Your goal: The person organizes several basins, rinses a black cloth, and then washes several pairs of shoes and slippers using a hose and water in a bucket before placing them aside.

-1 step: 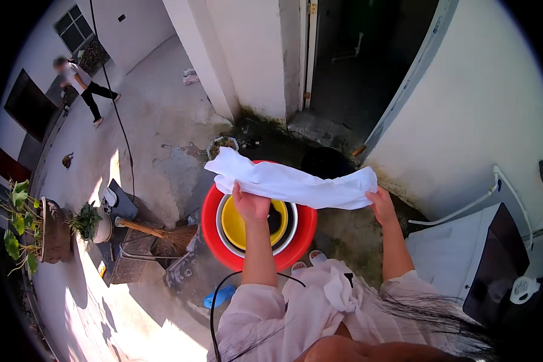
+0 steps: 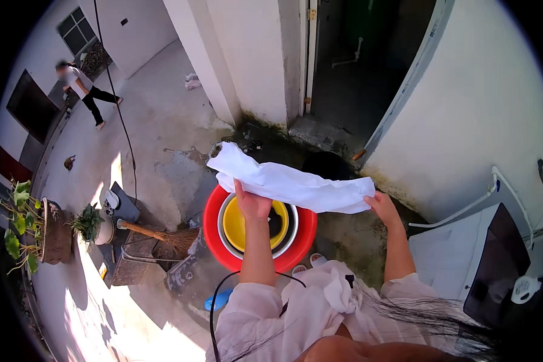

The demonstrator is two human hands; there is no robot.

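A long, loosely folded white cloth (image 2: pixel 301 186) stretches between my two hands, slanting down from its left end to its right. My left hand (image 2: pixel 256 206) grips it toward the left, thumb up against the cloth and the other fingers partly hidden. At the right end, my right hand (image 2: pixel 383 208) pinches the edge between thumb and fingers. Below the cloth is a red basin (image 2: pixel 306 238) with a pale metal-looking basin (image 2: pixel 221 234) nested inside it. Within that sits a yellow basin (image 2: pixel 233 228), with something dark (image 2: pixel 276 222) beside my left wrist. The cloth covers the basins' far rims.
A broom (image 2: pixel 172 235) and a dustpan-like box (image 2: pixel 133 268) lie left of the basins. Farther left stand potted plants (image 2: pixel 57 232). A white cabinet-like machine (image 2: pixel 446 253) with a dark top is at right. One person (image 2: pixel 84 90) walks in the far-left yard. A doorway (image 2: pixel 362 78) opens ahead.
The cloth tilts slightly more, its right end a little lower along with my right hand. My view has shifted a little. Both hands keep their hold.
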